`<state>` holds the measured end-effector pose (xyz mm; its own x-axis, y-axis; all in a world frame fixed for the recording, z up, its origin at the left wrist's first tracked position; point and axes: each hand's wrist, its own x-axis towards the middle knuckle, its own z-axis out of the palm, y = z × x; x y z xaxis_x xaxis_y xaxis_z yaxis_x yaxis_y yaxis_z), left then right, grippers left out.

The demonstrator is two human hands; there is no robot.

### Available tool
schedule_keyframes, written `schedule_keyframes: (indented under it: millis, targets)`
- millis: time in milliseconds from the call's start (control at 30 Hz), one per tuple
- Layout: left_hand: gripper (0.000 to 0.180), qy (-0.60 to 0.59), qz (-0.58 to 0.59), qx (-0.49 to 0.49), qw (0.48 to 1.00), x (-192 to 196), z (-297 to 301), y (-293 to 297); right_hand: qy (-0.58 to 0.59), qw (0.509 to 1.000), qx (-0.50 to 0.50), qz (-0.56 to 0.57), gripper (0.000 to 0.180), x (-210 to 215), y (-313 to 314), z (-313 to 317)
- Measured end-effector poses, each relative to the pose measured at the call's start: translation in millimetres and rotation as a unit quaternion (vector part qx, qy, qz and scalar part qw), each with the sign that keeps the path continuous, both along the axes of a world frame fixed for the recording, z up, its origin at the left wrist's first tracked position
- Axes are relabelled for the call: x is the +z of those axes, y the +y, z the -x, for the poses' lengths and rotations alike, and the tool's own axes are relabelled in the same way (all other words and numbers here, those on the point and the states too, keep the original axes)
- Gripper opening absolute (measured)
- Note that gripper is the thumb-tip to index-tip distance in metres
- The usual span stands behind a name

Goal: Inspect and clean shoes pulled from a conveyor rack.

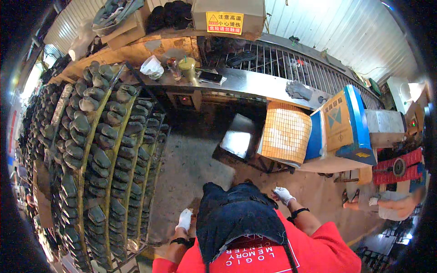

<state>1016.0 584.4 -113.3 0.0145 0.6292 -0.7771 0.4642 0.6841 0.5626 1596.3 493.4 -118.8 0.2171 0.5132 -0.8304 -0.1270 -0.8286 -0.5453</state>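
**Q:** Log entry, head view. Where do you put the hands?

**A:** I note the left hand (184, 219) low, at the left edge of the dark cloth (240, 217). The right hand (284, 194) sits higher, by the cloth's upper right corner. Both wear white gloves.

**Q:** State of each grip?

**A:** I cannot tell for either. The left fingers point down along the cloth's edge, and the glove hides whether they pinch it. The right fingers look curled, but I see no fold of cloth between them.

**Q:** Where is the cloth, exactly?

**A:** It hangs in front of the red shirt, between the two hands and above the floor (191, 168). With a hand at either side, my reading is that it is being kept spread against the body, apron-fashion.

**Q:** Surroundings?

**A:** The rack (119, 136) is just to the left, with its tiers full of dark soles (98, 157) in rows. They lie side by side without touching much, which I judge is for airing or drying. The steel tabletop (255, 82) is well ahead and carries a cup (152, 67), a jar (186, 68) and a phone (210, 76), all out of the hands' way. A yellow crate (286, 132) leans below its edge. Another person (396, 205) is at the far right.
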Motion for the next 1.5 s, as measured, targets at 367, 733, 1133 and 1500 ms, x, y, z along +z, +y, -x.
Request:
schedule_keyframes:
  millis: [367,733,1133,1500]
  targets:
    - [0.049,0.021,-0.096,-0.135,0.986,-18.7,16.1,0.1,-0.160,0.952,0.255,0.059,0.030,-11.3,-65.1,2.8]
    - [0.040,-0.032,0.090,0.051,0.994,1.6,-8.7,34.3,-0.054,0.997,0.053,0.023,0.028,-8.8,-57.6,14.2]
    - [0.009,-0.068,0.115,0.094,0.987,13.9,-8.6,22.6,-0.050,0.997,0.060,0.011,0.034,-10.8,-58.7,14.4]
    - [0.022,-0.076,-0.143,-0.043,0.986,-8.0,7.1,9.2,-0.077,0.988,0.134,0.030,0.027,23.6,-42.6,14.8]
